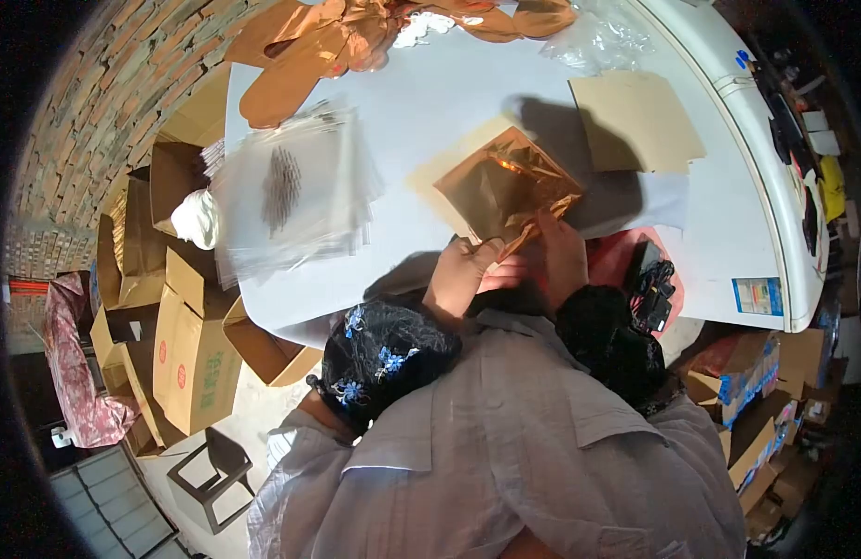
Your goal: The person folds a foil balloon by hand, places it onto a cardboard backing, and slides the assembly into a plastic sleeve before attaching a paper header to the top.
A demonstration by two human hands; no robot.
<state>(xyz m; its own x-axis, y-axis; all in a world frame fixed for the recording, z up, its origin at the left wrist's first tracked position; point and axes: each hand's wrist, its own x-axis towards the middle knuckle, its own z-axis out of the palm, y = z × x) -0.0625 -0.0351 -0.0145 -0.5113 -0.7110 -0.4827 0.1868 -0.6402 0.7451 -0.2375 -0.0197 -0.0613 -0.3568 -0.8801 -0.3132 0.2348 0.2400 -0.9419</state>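
A shiny copper-coloured foil sheet (510,182), folded into a squarish shape, lies tilted over a beige card (430,177) near the table's front edge. My left hand (463,270) pinches its near left corner, thumb on top. On the near right edge, my right hand (563,250) has its fingers closed on the crumpled foil. Both wrists come out of dark sleeve covers. To the left lies a stack of clear plastic bags (295,191). More copper foil pieces (291,79) lie at the far side, beside small white items (426,28).
The white table (403,112) carries beige cards (635,121) at the right and clear plastic (603,37) behind. A red bag with a black cabled object (652,289) is by the right front edge. Cardboard boxes (193,345) and a dark stool (211,475) stand at left.
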